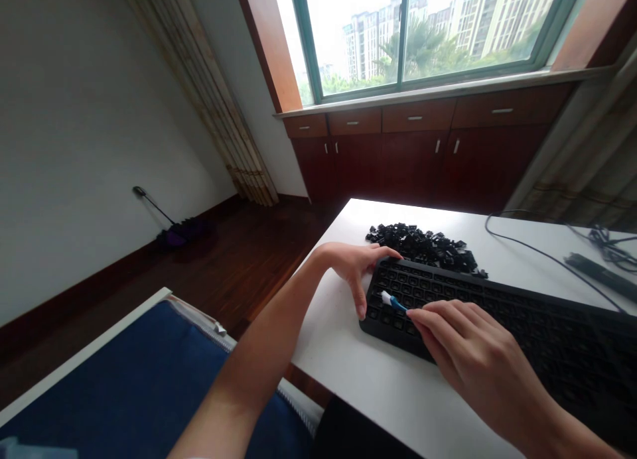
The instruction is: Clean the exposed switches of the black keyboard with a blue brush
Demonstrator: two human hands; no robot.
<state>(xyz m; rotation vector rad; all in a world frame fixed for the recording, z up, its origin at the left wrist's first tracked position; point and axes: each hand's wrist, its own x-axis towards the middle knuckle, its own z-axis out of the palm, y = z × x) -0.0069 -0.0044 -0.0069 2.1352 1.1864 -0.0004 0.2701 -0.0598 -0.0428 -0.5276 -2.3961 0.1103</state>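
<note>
Right hand (478,353) pinching a blue-and-white cleaning brush (393,302) down on the black keyboard (497,326), left hand (355,266) spread, fingertips at its far edge! Loose keycaps (423,247) lie heaped just beyond on the white table (378,373); the near rows look stripped, the right end too dark to tell.

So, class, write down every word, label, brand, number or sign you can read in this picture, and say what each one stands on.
No text can be read. The black keyboard and the loose black keycaps may carry markings, but these are too small and blurred to read; the blue-handled brush shows none.
</note>
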